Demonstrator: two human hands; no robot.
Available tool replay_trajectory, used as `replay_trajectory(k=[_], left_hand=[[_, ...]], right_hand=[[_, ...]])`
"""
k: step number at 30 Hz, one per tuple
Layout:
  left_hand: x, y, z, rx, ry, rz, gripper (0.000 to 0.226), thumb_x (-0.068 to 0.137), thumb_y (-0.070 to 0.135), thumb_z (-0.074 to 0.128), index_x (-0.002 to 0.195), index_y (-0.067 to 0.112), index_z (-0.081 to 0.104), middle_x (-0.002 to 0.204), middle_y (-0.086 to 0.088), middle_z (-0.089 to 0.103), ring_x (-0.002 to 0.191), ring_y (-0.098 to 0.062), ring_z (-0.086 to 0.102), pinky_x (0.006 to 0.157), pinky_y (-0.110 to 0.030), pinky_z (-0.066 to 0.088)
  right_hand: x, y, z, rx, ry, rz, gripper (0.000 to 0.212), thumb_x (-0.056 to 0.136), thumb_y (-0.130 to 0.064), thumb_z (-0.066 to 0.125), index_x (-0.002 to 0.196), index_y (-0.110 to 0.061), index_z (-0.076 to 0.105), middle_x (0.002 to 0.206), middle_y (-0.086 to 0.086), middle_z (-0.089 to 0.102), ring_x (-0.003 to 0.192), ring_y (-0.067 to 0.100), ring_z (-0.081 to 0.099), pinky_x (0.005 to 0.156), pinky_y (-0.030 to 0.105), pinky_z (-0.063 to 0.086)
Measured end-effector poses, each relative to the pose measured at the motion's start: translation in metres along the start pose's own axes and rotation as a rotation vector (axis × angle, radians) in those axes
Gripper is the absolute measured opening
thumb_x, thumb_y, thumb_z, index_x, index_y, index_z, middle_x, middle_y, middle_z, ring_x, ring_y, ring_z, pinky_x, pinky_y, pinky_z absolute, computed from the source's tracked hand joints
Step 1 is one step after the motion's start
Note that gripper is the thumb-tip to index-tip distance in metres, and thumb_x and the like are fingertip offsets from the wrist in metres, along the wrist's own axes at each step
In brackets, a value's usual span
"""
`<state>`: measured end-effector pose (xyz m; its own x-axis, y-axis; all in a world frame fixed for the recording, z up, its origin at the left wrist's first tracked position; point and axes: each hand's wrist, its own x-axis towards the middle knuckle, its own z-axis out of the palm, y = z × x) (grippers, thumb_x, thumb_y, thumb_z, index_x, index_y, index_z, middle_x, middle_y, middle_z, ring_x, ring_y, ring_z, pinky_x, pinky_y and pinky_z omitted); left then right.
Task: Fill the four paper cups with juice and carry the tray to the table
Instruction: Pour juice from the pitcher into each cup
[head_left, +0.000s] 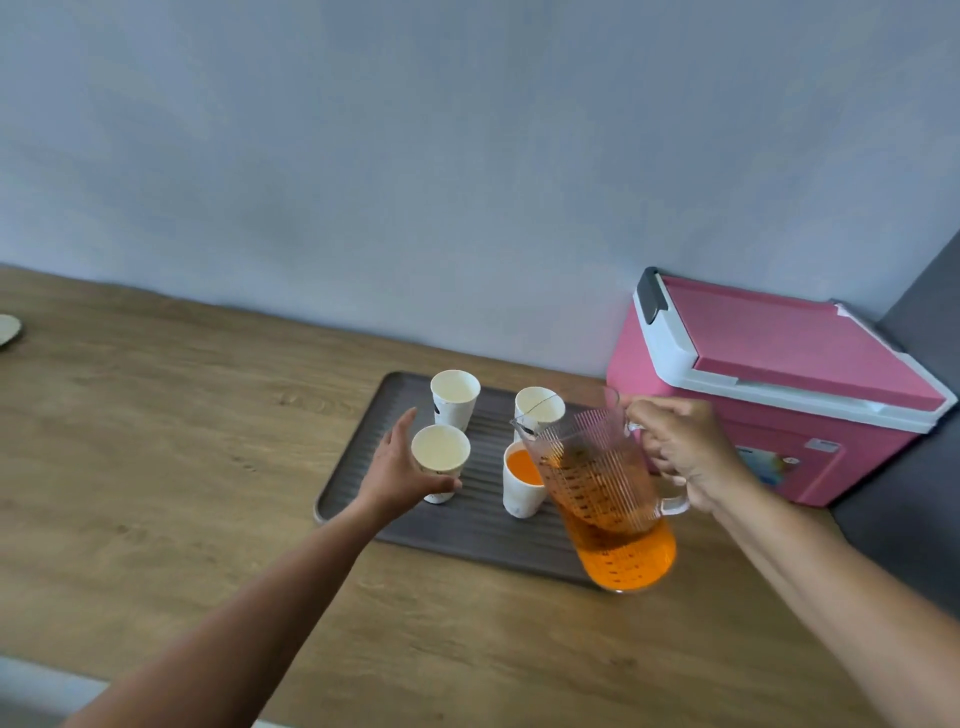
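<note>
Several white paper cups stand on a dark ribbed tray (470, 530) on the wooden counter. The near right cup (521, 486) holds orange juice. The near left cup (440, 460), the far left cup (454, 397) and the far right cup (539, 410) look empty. My left hand (397, 467) wraps around the near left cup from its left side. My right hand (680, 449) grips the handle of a clear ribbed jug (597, 488), tilted with its spout over the right cups; orange juice fills its lower part.
A pink cooler box (789, 384) with a white rim stands against the wall just right of the tray, close behind my right hand. A pale round object (8, 330) lies at the counter's far left edge. Bare wooden counter (182, 441) stretches left of the tray.
</note>
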<state>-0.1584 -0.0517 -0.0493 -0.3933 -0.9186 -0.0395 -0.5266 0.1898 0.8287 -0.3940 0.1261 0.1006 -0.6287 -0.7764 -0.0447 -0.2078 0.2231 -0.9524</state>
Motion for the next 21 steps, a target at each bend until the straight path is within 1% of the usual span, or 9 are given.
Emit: replay_trajectory(k=[2, 3, 5, 7, 9, 13, 16, 19, 21], left_hand=[[0.003, -0.001, 0.003, -0.051, -0.010, -0.030, 0.116, 0.054, 0.033, 0.092, 0.150, 0.021, 0.028, 0.140, 0.002, 0.050, 0.129, -0.018, 0.048, 0.101, -0.031, 0.039], [0.003, -0.001, 0.005, -0.075, -0.002, -0.036, 0.109, 0.056, 0.031, 0.091, 0.147, 0.020, 0.032, 0.132, 0.006, 0.053, 0.124, -0.017, 0.051, 0.095, -0.028, 0.039], [0.003, 0.001, 0.006, -0.106, 0.027, -0.034, 0.093, 0.060, 0.026, 0.090, 0.139, 0.020, 0.042, 0.117, 0.009, 0.055, 0.116, -0.017, 0.056, 0.087, -0.025, 0.038], [0.003, 0.004, 0.006, -0.126, 0.037, -0.025, 0.082, 0.060, 0.024, 0.090, 0.130, 0.021, 0.048, 0.111, 0.008, 0.058, 0.110, -0.017, 0.058, 0.082, -0.025, 0.039], [0.001, 0.007, 0.004, -0.153, 0.028, -0.011, 0.078, 0.060, 0.023, 0.091, 0.126, 0.022, 0.049, 0.111, 0.007, 0.060, 0.107, -0.016, 0.059, 0.082, -0.026, 0.041], [-0.009, 0.021, -0.004, -0.279, -0.035, 0.060, 0.080, 0.060, 0.019, 0.090, 0.128, 0.023, 0.049, 0.113, 0.007, 0.061, 0.107, -0.014, 0.060, 0.090, -0.028, 0.047], [-0.017, 0.031, -0.012, -0.354, -0.097, 0.104, 0.089, 0.051, 0.028, 0.088, 0.130, 0.027, 0.048, 0.115, 0.007, 0.064, 0.107, -0.011, 0.062, 0.094, -0.031, 0.051], [-0.024, 0.037, -0.017, -0.337, -0.108, 0.139, 0.098, 0.046, 0.039, 0.087, 0.134, 0.027, 0.048, 0.120, 0.008, 0.063, 0.111, -0.007, 0.061, 0.097, -0.031, 0.050], [-0.027, 0.037, -0.017, -0.327, -0.107, 0.143, 0.091, 0.046, 0.040, 0.087, 0.130, 0.031, 0.051, 0.120, 0.008, 0.064, 0.110, -0.007, 0.061, 0.098, -0.035, 0.050]], right_hand=[[0.000, -0.001, 0.005, -0.010, -0.020, -0.011, 0.019, 0.091, -0.019, 0.063, 0.103, -0.018, 0.077, 0.035, -0.013, 0.032, 0.029, 0.004, 0.018, 0.036, 0.010, 0.016], [0.000, -0.002, 0.008, -0.013, -0.026, -0.011, 0.019, 0.091, -0.018, 0.063, 0.104, -0.018, 0.077, 0.035, -0.013, 0.032, 0.029, 0.004, 0.018, 0.036, 0.010, 0.016], [0.000, -0.002, 0.014, -0.008, -0.040, -0.005, 0.020, 0.092, -0.016, 0.062, 0.105, -0.017, 0.077, 0.035, -0.013, 0.031, 0.029, 0.004, 0.018, 0.037, 0.009, 0.015], [0.000, -0.002, 0.017, -0.006, -0.051, -0.005, 0.022, 0.092, -0.015, 0.061, 0.106, -0.016, 0.077, 0.035, -0.013, 0.031, 0.029, 0.004, 0.018, 0.037, 0.009, 0.015], [-0.001, -0.003, 0.019, -0.016, -0.057, -0.010, 0.024, 0.091, -0.014, 0.060, 0.107, -0.015, 0.077, 0.035, -0.012, 0.031, 0.029, 0.005, 0.018, 0.037, 0.010, 0.015], [-0.001, -0.009, 0.018, -0.064, -0.090, -0.016, 0.025, 0.091, -0.012, 0.057, 0.107, -0.016, 0.077, 0.036, -0.010, 0.032, 0.030, 0.006, 0.018, 0.035, 0.011, 0.015], [-0.001, -0.017, 0.019, -0.123, -0.138, -0.038, 0.026, 0.092, -0.009, 0.055, 0.103, -0.017, 0.078, 0.038, -0.009, 0.031, 0.031, 0.006, 0.019, 0.034, 0.011, 0.016], [-0.004, -0.028, 0.020, -0.151, -0.155, -0.066, 0.026, 0.093, -0.003, 0.055, 0.094, -0.014, 0.078, 0.043, -0.003, 0.029, 0.030, 0.004, 0.018, 0.033, 0.011, 0.016], [-0.006, -0.035, 0.021, -0.169, -0.170, -0.082, 0.028, 0.092, -0.001, 0.054, 0.089, -0.013, 0.079, 0.045, -0.002, 0.027, 0.030, 0.004, 0.017, 0.034, 0.010, 0.015]])
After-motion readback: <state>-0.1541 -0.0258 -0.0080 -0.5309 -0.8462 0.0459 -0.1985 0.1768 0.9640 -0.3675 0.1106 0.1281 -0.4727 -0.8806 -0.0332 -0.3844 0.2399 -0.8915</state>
